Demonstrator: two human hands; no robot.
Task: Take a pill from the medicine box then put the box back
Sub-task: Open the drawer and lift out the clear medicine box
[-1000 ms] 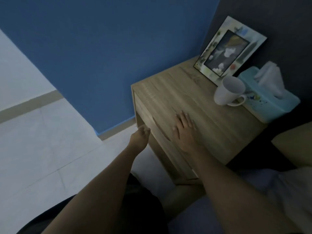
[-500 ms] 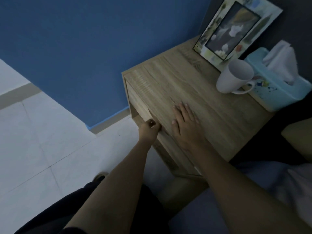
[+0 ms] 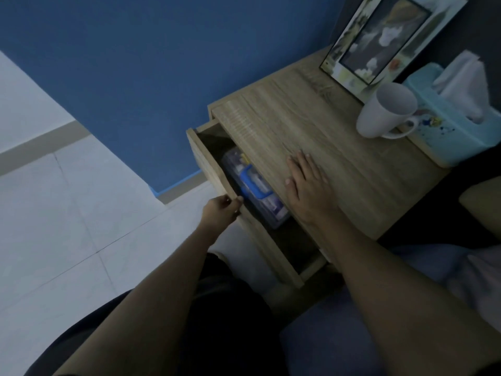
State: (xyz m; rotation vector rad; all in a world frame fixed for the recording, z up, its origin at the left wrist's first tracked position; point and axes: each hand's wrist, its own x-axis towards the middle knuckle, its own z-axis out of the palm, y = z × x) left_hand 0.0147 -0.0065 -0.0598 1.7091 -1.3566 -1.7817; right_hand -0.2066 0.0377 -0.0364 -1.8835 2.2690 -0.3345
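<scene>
Gripping the front edge of the drawer point(image 3: 214, 169), the left hand point(image 3: 221, 213) is curled shut on the panel, seemingly to pull it out. The right hand point(image 3: 307, 185) lies open and flat on the nightstand point(image 3: 339, 164), probably to steady it against that pull. Inside the half-open drawer sits the medicine box point(image 3: 254, 189), clear with a blue handle, partly under the top. A mug point(image 3: 385, 114), tissue box point(image 3: 455, 126) and picture frame point(image 3: 379, 39) stand at the back, well apart from the hands.
</scene>
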